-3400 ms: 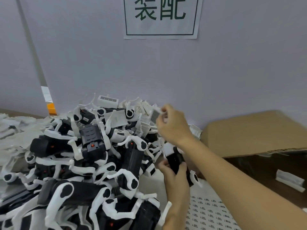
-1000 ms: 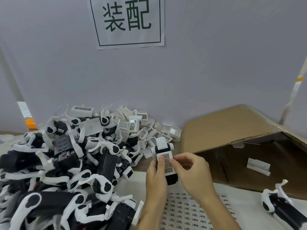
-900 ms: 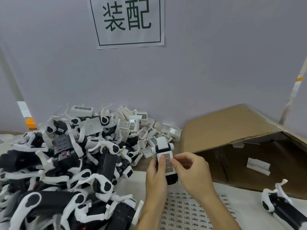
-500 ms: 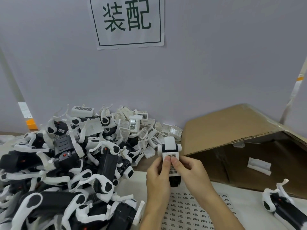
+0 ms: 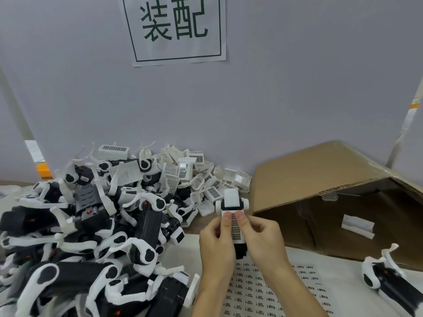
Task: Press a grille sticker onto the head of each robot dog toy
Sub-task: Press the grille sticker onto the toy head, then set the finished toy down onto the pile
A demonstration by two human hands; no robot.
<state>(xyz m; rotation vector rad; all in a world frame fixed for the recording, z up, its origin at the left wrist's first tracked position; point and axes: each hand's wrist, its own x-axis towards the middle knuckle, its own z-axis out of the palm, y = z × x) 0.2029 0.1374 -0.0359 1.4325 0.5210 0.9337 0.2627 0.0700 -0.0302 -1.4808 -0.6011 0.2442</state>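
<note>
Above a white printed sticker sheet (image 5: 270,291) on the desk, the left hand (image 5: 216,242) and right hand (image 5: 263,239) grip a small black-and-white robot dog toy (image 5: 233,202), thumbs pressing its dark grille sticker (image 5: 235,227). Beyond, the open brown cardboard box (image 5: 320,177) contains a white plastic piece (image 5: 358,226).

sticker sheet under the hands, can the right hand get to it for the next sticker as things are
Probably yes once it lets go: the right hand now pinches the toy head, but the sticker sheet lies uncovered just below it.
</note>
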